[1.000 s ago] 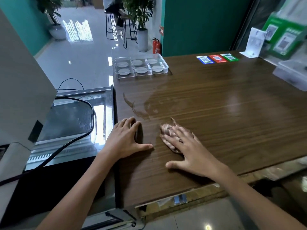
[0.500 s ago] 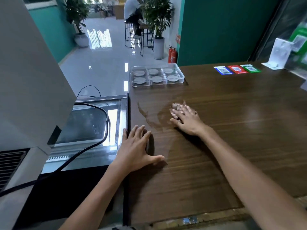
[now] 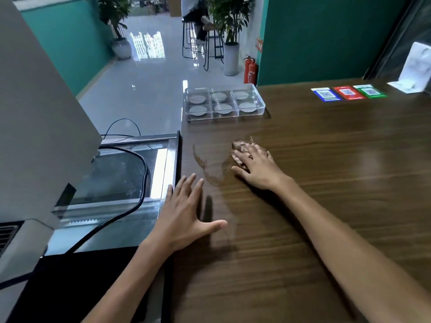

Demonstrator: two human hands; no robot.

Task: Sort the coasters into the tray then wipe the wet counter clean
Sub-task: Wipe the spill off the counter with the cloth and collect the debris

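Since a second ago my right hand has pushed the damp brown cloth forward, fingers flat on it; left hand spread, bracing. Streaks beside my thumb may get missed.

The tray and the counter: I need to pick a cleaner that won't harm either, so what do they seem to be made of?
The tray looks like clear hard plastic, glossy: its walls and dividers are see-through. The counter looks like dark wood or wood-grain laminate with a smooth sheen; grain lines run along it and light reflects off it, but which of the two cannot be told.
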